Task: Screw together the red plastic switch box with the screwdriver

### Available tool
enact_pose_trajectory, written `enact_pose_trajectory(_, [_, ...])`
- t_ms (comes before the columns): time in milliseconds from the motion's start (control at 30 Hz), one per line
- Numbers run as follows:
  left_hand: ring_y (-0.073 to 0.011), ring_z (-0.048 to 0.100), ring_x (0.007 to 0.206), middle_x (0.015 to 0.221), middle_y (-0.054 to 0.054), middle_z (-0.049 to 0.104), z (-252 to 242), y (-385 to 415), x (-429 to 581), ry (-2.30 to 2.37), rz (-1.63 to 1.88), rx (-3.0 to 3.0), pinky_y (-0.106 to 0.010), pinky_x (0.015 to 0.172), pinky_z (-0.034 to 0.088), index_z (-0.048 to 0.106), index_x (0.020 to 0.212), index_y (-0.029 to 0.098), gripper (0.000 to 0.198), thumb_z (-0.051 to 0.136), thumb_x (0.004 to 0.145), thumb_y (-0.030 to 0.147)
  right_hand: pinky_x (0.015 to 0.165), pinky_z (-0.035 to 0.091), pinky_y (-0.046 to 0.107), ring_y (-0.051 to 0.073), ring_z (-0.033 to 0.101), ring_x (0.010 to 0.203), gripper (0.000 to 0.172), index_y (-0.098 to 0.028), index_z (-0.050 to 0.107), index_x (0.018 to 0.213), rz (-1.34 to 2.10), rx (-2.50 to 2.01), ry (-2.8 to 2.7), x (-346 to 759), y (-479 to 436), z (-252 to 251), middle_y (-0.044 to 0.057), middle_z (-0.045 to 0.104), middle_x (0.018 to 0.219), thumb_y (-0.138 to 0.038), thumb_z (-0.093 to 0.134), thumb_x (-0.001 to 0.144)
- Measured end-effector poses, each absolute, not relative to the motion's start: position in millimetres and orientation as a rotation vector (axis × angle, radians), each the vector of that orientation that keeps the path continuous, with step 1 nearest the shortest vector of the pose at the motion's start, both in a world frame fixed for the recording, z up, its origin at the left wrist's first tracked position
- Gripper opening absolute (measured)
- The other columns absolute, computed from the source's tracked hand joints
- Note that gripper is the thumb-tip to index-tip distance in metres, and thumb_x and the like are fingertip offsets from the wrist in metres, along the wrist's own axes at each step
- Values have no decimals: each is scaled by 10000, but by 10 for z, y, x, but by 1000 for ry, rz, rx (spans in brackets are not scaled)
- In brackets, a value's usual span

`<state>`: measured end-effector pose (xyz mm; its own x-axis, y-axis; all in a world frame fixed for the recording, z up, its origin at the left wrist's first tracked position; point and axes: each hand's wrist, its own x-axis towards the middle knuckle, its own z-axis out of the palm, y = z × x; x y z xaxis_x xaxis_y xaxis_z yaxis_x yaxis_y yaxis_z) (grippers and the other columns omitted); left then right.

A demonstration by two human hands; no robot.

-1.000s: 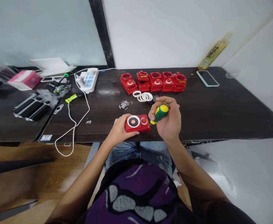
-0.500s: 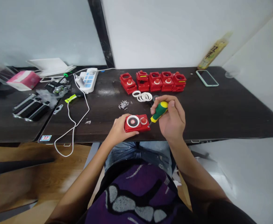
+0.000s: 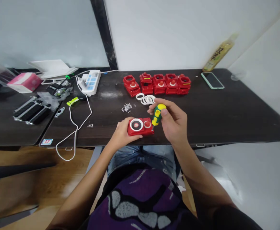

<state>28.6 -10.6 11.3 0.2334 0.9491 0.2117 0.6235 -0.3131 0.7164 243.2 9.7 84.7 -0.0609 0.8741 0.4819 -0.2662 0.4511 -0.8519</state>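
Note:
My left hand (image 3: 124, 132) grips the left end of a red plastic box (image 3: 143, 130) lying at the table's front edge. The box carries a white ring around a black disc and a red knob with a pale ring. In my right hand (image 3: 175, 123) is a green and yellow screwdriver (image 3: 158, 114), its handle tilted up and its tip at the box's right corner. Just behind the box lies a small pile of screws (image 3: 127, 107). Several white rings (image 3: 147, 99) lie partly behind my right fingers.
A row of several red boxes (image 3: 159, 84) stands near the wall. A phone (image 3: 212, 80) and a yellow bottle (image 3: 218, 55) are at the back right. On the left are a white power strip (image 3: 93, 82), its looping cable (image 3: 79, 127), a pink box (image 3: 25, 82) and black-and-silver parts (image 3: 33, 110).
The screwdriver's handle has swung left and now stands more upright, with my right hand shifted slightly left. My left hand and the red box stay put.

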Motion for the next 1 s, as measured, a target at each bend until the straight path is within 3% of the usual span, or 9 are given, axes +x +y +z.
enact_pose_trajectory(133, [-320, 656, 1179, 1287, -76, 687, 103, -103, 284, 1438, 879, 2018, -461, 1044, 480, 523, 1338, 262, 748, 922, 741, 476, 765, 590, 332, 145, 665, 827, 217, -316, 776, 1162, 981, -622, -1350, 2430, 97, 847, 16, 684, 1017, -392, 732, 964])
enact_pose_trajectory(267, [-324, 657, 1182, 1298, -85, 683, 90, -102, 284, 1435, 885, 2019, -464, 1049, 479, 519, 1343, 258, 758, 919, 742, 488, 832, 594, 365, 168, 661, 891, 321, -342, 782, 1217, 895, -683, -1434, 2428, 101, 868, 19, 689, 1042, -365, 813, 898])
enact_pose_trajectory(400, [-318, 655, 1176, 1301, -79, 680, 95, -101, 287, 1439, 877, 2041, -461, 1057, 470, 525, 1333, 256, 749, 925, 740, 477, 824, 614, 386, 200, 692, 934, 354, -338, 722, 1323, 1029, -607, -1329, 2416, 96, 864, 36, 724, 1033, -480, 636, 1011])
enact_pose_trajectory(533, [-315, 655, 1171, 1301, -72, 678, 98, -97, 284, 1444, 875, 2048, -453, 1047, 471, 527, 1335, 264, 742, 924, 744, 474, 744, 594, 341, 166, 665, 816, 388, -289, 736, 1213, 1095, -585, -1265, 2413, 96, 831, 48, 697, 1012, -551, 494, 1061])
enact_pose_trajectory(633, [-317, 657, 1173, 1293, -76, 682, 90, -94, 280, 1423, 894, 2036, -461, 1052, 471, 520, 1335, 258, 741, 919, 750, 475, 733, 575, 322, 152, 637, 809, 320, -312, 739, 1203, 1019, -645, -1370, 2424, 102, 818, 27, 667, 1030, -536, 653, 992])
enact_pose_trajectory(767, [-322, 659, 1179, 1293, -84, 684, 83, -97, 281, 1412, 905, 2035, -470, 1057, 473, 510, 1339, 251, 759, 923, 743, 475, 863, 594, 379, 187, 662, 932, 354, -334, 755, 1240, 894, -715, -1493, 2453, 94, 855, 29, 693, 1101, -417, 811, 900])
enact_pose_trajectory(900, [-322, 658, 1184, 1290, -81, 687, 95, -102, 288, 1424, 896, 2037, -470, 1060, 472, 512, 1340, 250, 758, 925, 742, 468, 875, 622, 402, 192, 707, 933, 353, -339, 700, 1346, 993, -678, -1435, 2461, 65, 904, 38, 737, 1104, -428, 667, 1006])
enact_pose_trajectory(1000, [-324, 660, 1178, 1283, -80, 690, 100, -102, 291, 1432, 889, 2025, -472, 1055, 475, 521, 1333, 252, 752, 927, 738, 469, 815, 613, 369, 175, 704, 889, 301, -303, 703, 1286, 1107, -593, -1356, 2440, 51, 900, 49, 735, 1117, -437, 560, 1058])
